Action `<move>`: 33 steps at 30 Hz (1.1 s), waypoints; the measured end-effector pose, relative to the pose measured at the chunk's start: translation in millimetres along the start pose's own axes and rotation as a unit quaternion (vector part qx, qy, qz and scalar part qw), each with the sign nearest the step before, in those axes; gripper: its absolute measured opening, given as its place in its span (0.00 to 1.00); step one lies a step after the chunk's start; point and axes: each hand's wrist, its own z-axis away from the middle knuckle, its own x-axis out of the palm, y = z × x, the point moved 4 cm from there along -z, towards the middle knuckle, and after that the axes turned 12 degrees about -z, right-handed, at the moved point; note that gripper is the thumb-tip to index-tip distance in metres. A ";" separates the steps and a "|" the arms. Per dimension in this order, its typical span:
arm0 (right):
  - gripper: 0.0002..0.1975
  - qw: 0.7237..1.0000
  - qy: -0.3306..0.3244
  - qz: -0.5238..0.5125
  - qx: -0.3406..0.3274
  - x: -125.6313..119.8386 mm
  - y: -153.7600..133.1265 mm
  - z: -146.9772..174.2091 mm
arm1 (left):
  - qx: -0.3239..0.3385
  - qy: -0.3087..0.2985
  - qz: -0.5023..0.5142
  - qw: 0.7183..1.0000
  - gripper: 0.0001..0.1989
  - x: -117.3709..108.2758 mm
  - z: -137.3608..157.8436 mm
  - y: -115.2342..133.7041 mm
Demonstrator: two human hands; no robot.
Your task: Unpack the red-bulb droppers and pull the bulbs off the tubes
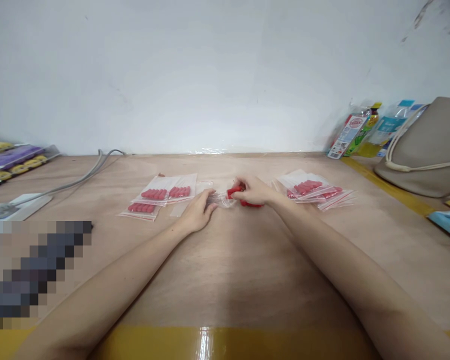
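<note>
Bag filling, seemingly well advanced. Mid-surface, the left hand pinches a clear plastic bag; the right hand, blurred, pinches a red rod-shaped piece at its right end, long axis roughly left-right. Filled transparent zip bags flank both hands; red material below the right apparently remains.

One left hand and one right hand flank one clear bag. Left of that bag lie three filled bags and one grey cable; right of it, overlapping bags — too stacked to count — plus one carton, at least two capped bottles and one taupe sack.
</note>
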 end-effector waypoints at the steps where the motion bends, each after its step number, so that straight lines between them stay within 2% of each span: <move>1: 0.05 0.999 -0.006 -0.033 0.029 -3.8 3.7 1.8 | -0.002 -0.001 -0.004 1.000 0.19 0.5 -0.4 -0.8; 5: 0.06 0.972 0.003 -0.194 0.129 -12.7 18.1 5.6 | -0.002 0.003 -0.018 1.000 0.20 1.6 -1.3 -2.6; 10: 0.06 0.928 0.028 -0.345 0.138 -7.4 22.1 0.1 | -0.003 0.006 -0.021 1.000 0.20 1.6 -0.8 -3.4; 13: 0.04 0.919 0.067 -0.364 0.134 -12.8 21.7 1.6 | -0.005 0.009 -0.019 1.000 0.20 2.2 -0.4 -4.7; 17: 0.04 0.921 0.134 -0.343 0.125 -42.2 26.4 15.9 | -0.019 0.013 -0.024 0.999 0.20 3.4 -0.1 -6.4; 20: 0.09 0.936 0.239 -0.258 0.028 -70.7 31.0 33.4 | -0.027 0.013 -0.034 0.999 0.20 3.4 -0.2 -5.6; 22: 0.12 0.940 0.315 -0.129 -0.037 -80.2 34.7 46.9 | -0.029 0.012 -0.035 0.999 0.20 2.9 -0.2 -4.6; 23: 0.12 0.940 0.331 -0.049 -0.071 -79.7 35.7 52.5 | -0.031 0.012 -0.033 0.999 0.21 2.6 -0.2 -4.3; 24: 0.12 0.939 0.326 0.029 -0.106 -75.3 36.4 56.6 | -0.033 0.012 -0.032 0.999 0.21 2.3 -0.1 -4.2; 26: 0.11 0.940 0.262 0.155 -0.155 -59.0 39.5 60.5 | -0.036 0.012 -0.032 0.999 0.21 1.9 -0.1 -4.4; 28: 0.13 0.939 0.190 0.233 -0.168 -42.2 44.5 61.7 | -0.036 0.014 -0.031 0.999 0.21 1.8 0.0 -4.8; 30: 0.13 0.938 0.145 0.271 -0.159 -31.3 48.2 61.9 | -0.034 0.016 -0.032 0.999 0.21 1.9 -0.1 -5.2; 33: 0.13 0.939 0.131 0.284 -0.147 -27.2 49.3 61.7 | -0.033 0.015 -0.035 0.999 0.21 2.4 -0.1 -5.7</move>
